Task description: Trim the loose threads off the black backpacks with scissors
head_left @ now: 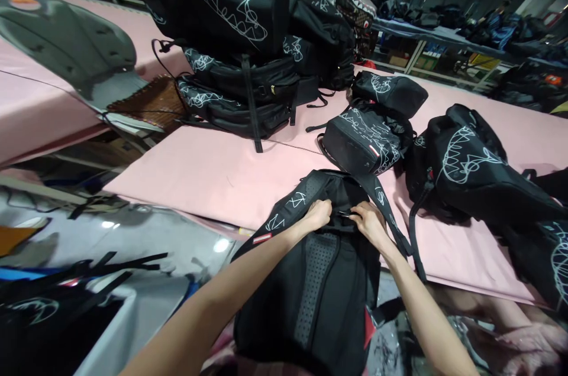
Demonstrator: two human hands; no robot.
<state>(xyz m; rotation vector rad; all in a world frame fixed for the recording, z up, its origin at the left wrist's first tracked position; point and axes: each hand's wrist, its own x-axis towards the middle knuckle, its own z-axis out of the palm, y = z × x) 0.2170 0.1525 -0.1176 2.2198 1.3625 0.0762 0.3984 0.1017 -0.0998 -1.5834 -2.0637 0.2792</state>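
A black backpack [319, 293] with a perforated back panel lies back-up in front of me, its top end resting on the pink table [213, 175]. My left hand [316, 214] is closed on the fabric at the bag's top, beside the left shoulder strap with white scribble print. My right hand [369, 222] pinches the same top edge just to the right, next to the right strap [385, 210]. The two hands are almost touching.
A stack of black printed backpacks [239, 39] stands at the table's far left. A small bag [364, 139] and a larger backpack [470, 169] lie ahead and right. A grey moulded shape [66, 39] lies far left. Another table with bags [444, 21] stands behind.
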